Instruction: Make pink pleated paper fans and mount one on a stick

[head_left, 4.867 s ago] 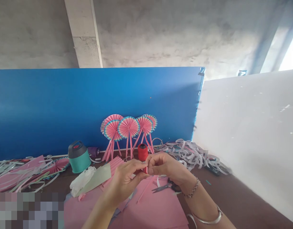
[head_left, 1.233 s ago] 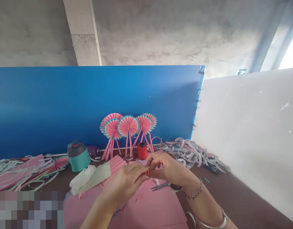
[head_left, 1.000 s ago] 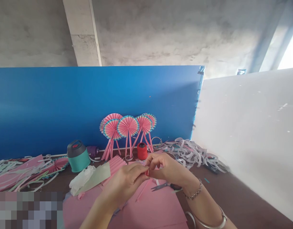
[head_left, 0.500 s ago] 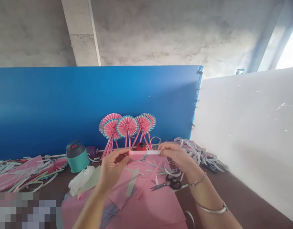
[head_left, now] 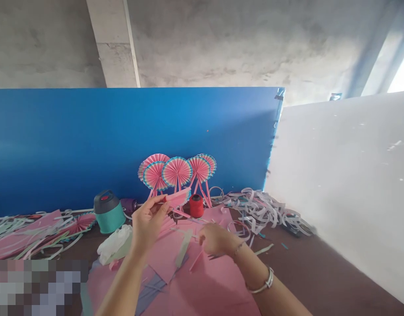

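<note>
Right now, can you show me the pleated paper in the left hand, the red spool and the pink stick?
Pleated paper (head_left: 178,199): head view, middle of its pink part.
Red spool (head_left: 196,207): head view, middle of its red body.
Pink stick (head_left: 196,262): head view, middle of its visible length.

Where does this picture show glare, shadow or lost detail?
Head view, top: glare burns out a patch high on the right edge. Head view, bottom: shadow falls on the pink paper below the right hand, and mosaic blocks hide the lower-left corner.
</note>
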`<state>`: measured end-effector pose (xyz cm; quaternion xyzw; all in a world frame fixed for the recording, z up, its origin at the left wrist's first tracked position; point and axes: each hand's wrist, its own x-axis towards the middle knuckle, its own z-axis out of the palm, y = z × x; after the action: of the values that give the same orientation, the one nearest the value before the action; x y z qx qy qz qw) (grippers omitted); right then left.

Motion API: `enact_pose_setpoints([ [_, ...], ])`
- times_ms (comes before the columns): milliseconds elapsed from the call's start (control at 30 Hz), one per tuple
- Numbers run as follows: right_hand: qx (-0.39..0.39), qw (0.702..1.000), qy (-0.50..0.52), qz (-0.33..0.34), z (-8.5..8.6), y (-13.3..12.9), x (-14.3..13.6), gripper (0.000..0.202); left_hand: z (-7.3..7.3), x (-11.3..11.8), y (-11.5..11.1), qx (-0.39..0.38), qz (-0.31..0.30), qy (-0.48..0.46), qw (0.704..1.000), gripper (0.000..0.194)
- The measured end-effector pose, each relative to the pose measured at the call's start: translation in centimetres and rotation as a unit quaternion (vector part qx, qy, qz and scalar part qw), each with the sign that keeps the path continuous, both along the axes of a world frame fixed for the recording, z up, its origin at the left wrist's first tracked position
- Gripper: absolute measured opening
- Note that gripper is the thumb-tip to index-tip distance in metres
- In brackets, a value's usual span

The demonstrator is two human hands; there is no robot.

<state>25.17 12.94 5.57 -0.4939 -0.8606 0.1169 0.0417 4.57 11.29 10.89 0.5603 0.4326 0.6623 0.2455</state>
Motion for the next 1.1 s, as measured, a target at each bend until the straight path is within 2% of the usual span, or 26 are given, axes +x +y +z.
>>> enact_pose_setpoints([
  [67,0.014,0.998,-0.040,0.042,-0.5,-0.7,-1.4,0.025,-0.1,-0.1,0.0,-0.001,0.001,0.001,1.000,0.035],
  [200,0.044,0.990,-0.114,0.072,-1.0,-1.4,-3.1,0.014,-0.1,-0.2,0.1,-0.004,-0.006,-0.006,1.000,0.035],
  [333,0.037,0.987,-0.131,0.081,-1.5,-1.4,-3.6,0.035,-0.1,-0.2,0.1,-0.005,-0.011,-0.006,1.000,0.032],
  [400,0.040,0.988,-0.132,0.076,-1.7,-1.4,-3.7,0.039,0.0,-0.1,0.0,-0.004,-0.007,0.000,1.000,0.030],
  [533,0.019,0.987,-0.140,0.079,-1.8,-1.7,-3.7,0.023,0.2,0.1,-0.2,0.000,-0.001,0.009,1.000,0.027],
  [600,0.006,0.986,-0.143,0.087,-1.9,-1.7,-3.6,0.022,0.3,0.2,-0.3,0.003,0.004,0.015,1.000,0.027],
  [700,-0.009,0.989,-0.122,0.081,-2.3,-1.2,-3.3,0.027,0.2,0.3,-0.3,0.004,0.003,0.024,1.000,0.027],
  [833,-0.015,0.994,-0.031,0.104,-3.2,-0.4,-2.8,0.030,-0.1,0.5,-0.2,0.000,-0.010,0.031,0.999,0.028],
  [933,-0.023,0.993,-0.017,0.112,-3.6,0.0,-2.7,0.027,-0.3,0.5,-0.2,0.007,-0.019,0.048,0.999,0.029],
  [1033,-0.012,0.994,-0.026,0.106,-3.0,-0.1,-2.8,0.021,-0.4,0.4,-0.3,0.026,-0.005,0.097,0.995,0.027],
  [1100,-0.002,0.993,0.003,0.116,-1.5,-0.7,-2.7,0.018,-0.4,0.3,-0.3,0.046,0.019,0.144,0.988,0.024],
])
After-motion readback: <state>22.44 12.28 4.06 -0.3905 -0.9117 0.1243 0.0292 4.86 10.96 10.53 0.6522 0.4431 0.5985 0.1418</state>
